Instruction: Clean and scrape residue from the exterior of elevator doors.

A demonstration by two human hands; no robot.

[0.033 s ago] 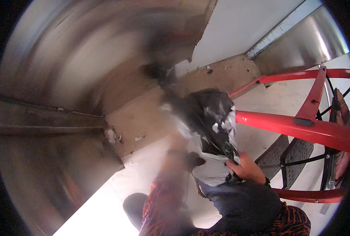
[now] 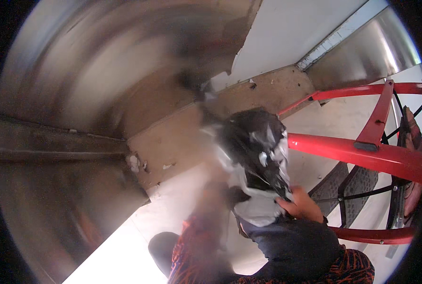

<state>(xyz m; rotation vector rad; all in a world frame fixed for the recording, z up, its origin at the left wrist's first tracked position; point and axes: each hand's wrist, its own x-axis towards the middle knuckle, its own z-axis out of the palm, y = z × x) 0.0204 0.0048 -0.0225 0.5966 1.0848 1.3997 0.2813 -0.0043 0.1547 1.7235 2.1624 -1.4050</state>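
A crumpled black and white plastic bag (image 2: 256,146) spreads out in the middle of the view, its far left part smeared by motion. At its near right edge my right hand (image 2: 302,206) is closed, thumb and fingers gripping the plastic. My left hand (image 2: 213,189) is beside the bag's left side, at the end of a sleeve with an orange pattern. Blur hides its fingers, so whether it touches the plastic cannot be made out.
To the right stands a red metal frame (image 2: 334,144) with black struts and dark mesh panels (image 2: 358,189). Shiny metal panels (image 2: 54,203) rise on the left. A brown ledge (image 2: 166,142) with white scraps runs below a white wall panel (image 2: 296,33).
The bag and my right hand have shifted slightly to the right and nearer to me. My left hand stays blurred.
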